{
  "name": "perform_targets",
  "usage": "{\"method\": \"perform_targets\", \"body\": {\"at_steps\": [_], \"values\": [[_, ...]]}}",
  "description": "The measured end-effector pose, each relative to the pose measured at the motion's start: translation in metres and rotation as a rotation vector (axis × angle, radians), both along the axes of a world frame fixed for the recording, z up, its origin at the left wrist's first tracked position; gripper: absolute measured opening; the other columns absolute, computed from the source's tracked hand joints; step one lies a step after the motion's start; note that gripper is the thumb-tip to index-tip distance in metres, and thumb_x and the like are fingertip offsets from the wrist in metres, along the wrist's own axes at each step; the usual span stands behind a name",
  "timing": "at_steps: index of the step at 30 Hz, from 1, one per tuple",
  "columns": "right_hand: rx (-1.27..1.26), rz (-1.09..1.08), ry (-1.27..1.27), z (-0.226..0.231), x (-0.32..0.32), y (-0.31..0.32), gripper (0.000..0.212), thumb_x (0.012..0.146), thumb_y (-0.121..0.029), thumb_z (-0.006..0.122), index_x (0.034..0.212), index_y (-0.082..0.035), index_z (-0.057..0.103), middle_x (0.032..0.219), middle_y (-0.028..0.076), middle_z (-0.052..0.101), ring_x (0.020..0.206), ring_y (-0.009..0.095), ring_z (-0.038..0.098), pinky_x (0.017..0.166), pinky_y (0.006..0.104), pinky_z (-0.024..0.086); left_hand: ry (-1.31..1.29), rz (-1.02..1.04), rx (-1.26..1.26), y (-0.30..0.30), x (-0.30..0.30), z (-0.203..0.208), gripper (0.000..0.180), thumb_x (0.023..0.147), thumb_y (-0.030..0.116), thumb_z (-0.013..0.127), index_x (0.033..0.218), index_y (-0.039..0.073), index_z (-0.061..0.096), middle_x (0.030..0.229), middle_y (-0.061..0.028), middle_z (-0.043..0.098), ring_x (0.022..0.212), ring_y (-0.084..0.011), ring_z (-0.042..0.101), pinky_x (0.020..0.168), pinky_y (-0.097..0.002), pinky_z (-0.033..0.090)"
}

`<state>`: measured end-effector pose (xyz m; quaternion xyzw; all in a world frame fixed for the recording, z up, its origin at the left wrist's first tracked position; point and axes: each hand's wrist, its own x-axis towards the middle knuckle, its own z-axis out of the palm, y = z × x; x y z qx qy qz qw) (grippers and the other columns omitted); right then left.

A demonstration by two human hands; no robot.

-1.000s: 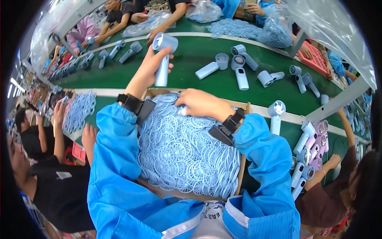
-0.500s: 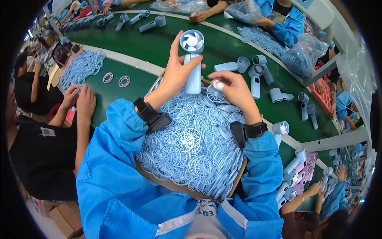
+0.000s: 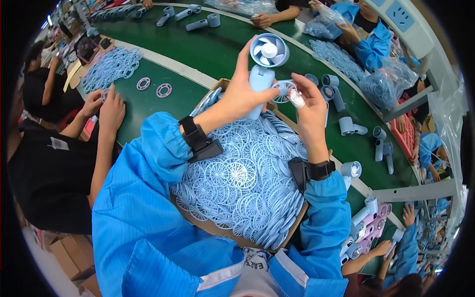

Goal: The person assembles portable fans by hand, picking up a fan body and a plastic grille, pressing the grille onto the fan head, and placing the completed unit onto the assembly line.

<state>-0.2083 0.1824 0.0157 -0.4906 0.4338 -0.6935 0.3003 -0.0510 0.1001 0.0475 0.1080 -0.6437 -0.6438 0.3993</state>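
Note:
My left hand (image 3: pixel 236 99) is wrapped round the handle of a light-blue handheld fan (image 3: pixel 261 79). Its round head, with white blades showing and no grille over them, points up and slightly right. Between the fingertips of my right hand (image 3: pixel 311 111), one of them wrapped in white, is a round spoked fan grille (image 3: pixel 283 92). The grille sits just right of the handle, close to my left thumb; whether they touch I cannot tell. Below both hands, a heap of matching light-blue grilles (image 3: pixel 232 173) fills a cardboard box (image 3: pixel 198 223).
A green conveyor belt (image 3: pixel 208 54) curves behind the box, carrying several blue fans (image 3: pixel 346 126). Blue and pink fans (image 3: pixel 366 227) are stacked at right. On the left, a person's hands (image 3: pixel 111 106) work near two pink rings (image 3: pixel 164 90) and piled blue rings (image 3: pixel 111 67).
My right hand has lifted the grille from just above the heap to beside the fan handle. The fan has shifted right and leans more, still in my left hand.

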Motion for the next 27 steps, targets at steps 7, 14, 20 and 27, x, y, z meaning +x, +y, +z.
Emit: {"method": "perform_targets", "body": {"at_steps": [7, 14, 20, 27], "values": [[0.072, 0.226, -0.165, 0.000, 0.012, -0.006, 0.026, 0.091, -0.012, 0.060, 0.113, 0.002, 0.057, 0.105, 0.009, 0.062, 0.094, 0.018, 0.061, 0.083, 0.0315, 0.053, 0.069, 0.083, -0.162, -0.004, 0.008, -0.002, 0.102, 0.077, 0.002, 0.071, 0.148, 0.023, 0.000, 0.093, -0.0119, 0.059, 0.074, -0.0152, 0.062, 0.052, -0.0263, 0.052], [0.135, 0.411, -0.323, 0.005, 0.002, -0.003, 0.038, 0.093, -0.020, 0.057, 0.118, 0.007, 0.052, 0.115, 0.017, 0.059, 0.106, 0.028, 0.060, 0.091, 0.0390, 0.052, 0.075, 0.084, -0.144, -0.009, 0.010, 0.001, 0.099, 0.077, 0.002, 0.071, 0.147, 0.021, 0.004, 0.095, -0.0108, 0.058, 0.078, -0.0149, 0.062, 0.056, -0.0269, 0.052], [0.149, 0.632, -0.541, 0.004, -0.006, -0.001, 0.055, 0.088, -0.030, 0.062, 0.121, 0.012, 0.048, 0.121, 0.023, 0.055, 0.114, 0.036, 0.055, 0.099, 0.0449, 0.046, 0.024, -0.055, -0.003, -0.012, 0.014, 0.006, 0.100, 0.075, 0.001, 0.072, 0.148, 0.019, 0.007, 0.100, -0.0087, 0.056, 0.083, -0.0132, 0.060, 0.062, -0.0269, 0.052], [0.155, 0.672, -0.589, 0.002, -0.001, -0.007, 0.059, 0.086, -0.032, 0.064, 0.122, 0.012, 0.047, 0.121, 0.025, 0.054, 0.114, 0.039, 0.053, 0.104, 0.0473, 0.042, 0.052, -0.033, -0.026, -0.016, 0.015, 0.003, 0.083, 0.079, 0.006, 0.072, 0.138, 0.015, 0.016, 0.093, -0.0090, 0.056, 0.078, -0.0140, 0.060, 0.056, -0.0272, 0.051]]}}
